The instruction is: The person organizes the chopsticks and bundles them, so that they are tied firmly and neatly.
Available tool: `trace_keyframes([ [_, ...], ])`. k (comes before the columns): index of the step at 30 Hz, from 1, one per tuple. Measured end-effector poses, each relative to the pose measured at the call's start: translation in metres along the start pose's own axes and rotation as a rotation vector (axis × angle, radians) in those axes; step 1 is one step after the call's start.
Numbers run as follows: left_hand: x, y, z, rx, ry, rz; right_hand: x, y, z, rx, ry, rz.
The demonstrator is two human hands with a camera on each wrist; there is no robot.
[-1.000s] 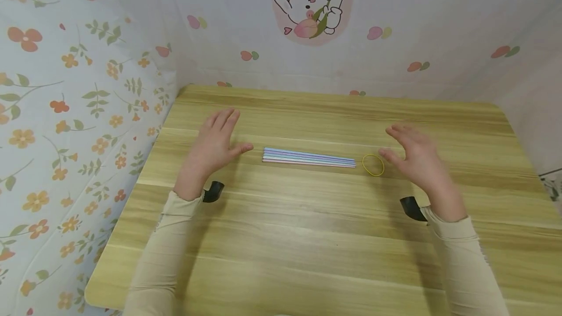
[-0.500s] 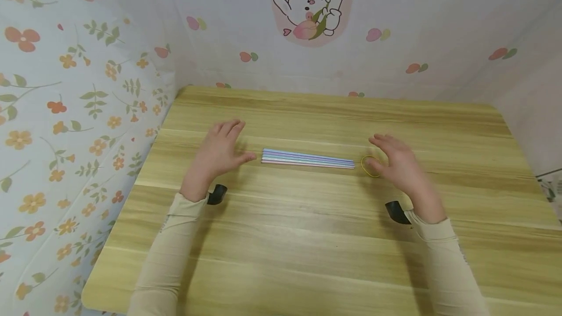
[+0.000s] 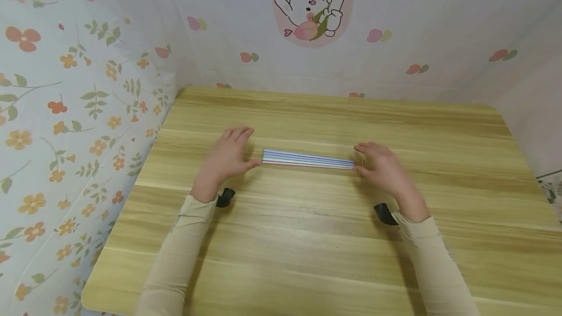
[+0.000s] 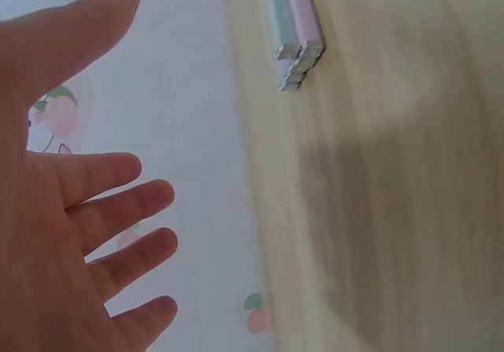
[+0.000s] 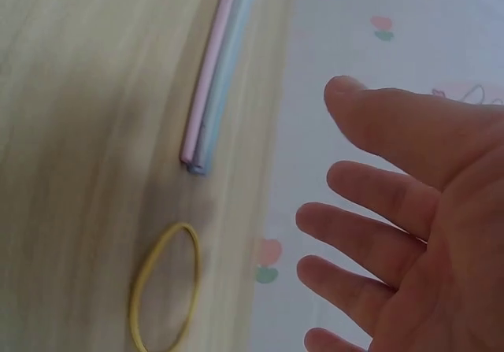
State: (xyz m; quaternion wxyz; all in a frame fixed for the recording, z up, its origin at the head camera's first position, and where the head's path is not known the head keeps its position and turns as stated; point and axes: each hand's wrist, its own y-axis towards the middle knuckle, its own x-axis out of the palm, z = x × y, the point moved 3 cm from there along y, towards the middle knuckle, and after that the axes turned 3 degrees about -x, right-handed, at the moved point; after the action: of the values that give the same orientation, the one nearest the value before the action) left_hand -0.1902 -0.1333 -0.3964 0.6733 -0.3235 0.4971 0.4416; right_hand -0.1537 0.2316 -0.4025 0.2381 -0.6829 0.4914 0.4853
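Note:
A flat bundle of thin pastel sticks [image 3: 307, 158], in pink, blue, green and purple tones, lies crosswise on the table. At its left end hovers my left hand [image 3: 226, 157], thumb and fingers spread apart. My right hand [image 3: 382, 165] reaches the bundle's right end in the head view, its fingers extended and holding nothing. A yellow rubber band [image 5: 198, 265] lies on the wood just beyond that end, mostly covered by the right hand in the head view. The left wrist view shows the sticks' ends [image 4: 293, 64] stacked, with rough silvery tips.
The wooden table [image 3: 298, 257] has rounded corners. White curtain cloth with a cartoon rabbit [image 3: 309, 6] hangs behind it, and flowered cloth [image 3: 88, 135] hangs on the left. A black curved piece sits at each sleeve cuff.
Both hands have moved inward and slightly nearer the person, closing on the two ends of the stick bundle. The right hand now passes over the rubber band. Sticks and band stay put.

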Motion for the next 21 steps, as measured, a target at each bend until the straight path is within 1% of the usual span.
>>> trace_keyframes([
  [5, 0.009, 0.003, 0.002, 0.008, -0.012, -0.031, 0.009, 0.005, 0.001, -0.005, -0.044, -0.057],
  [8, 0.014, 0.005, 0.002, 0.011, -0.016, -0.051, 0.013, 0.007, 0.001, -0.015, -0.059, -0.069],
  [11, 0.019, 0.007, 0.002, 0.019, -0.008, -0.071, 0.016, 0.008, 0.001, -0.028, -0.071, -0.076],
  [17, 0.029, 0.01, 0.006, 0.066, -0.008, -0.104, 0.021, 0.008, -0.003, -0.046, -0.083, -0.071],
  [21, 0.034, 0.012, 0.01, 0.064, -0.011, -0.131, 0.025, 0.008, -0.004, -0.038, -0.09, -0.067],
])
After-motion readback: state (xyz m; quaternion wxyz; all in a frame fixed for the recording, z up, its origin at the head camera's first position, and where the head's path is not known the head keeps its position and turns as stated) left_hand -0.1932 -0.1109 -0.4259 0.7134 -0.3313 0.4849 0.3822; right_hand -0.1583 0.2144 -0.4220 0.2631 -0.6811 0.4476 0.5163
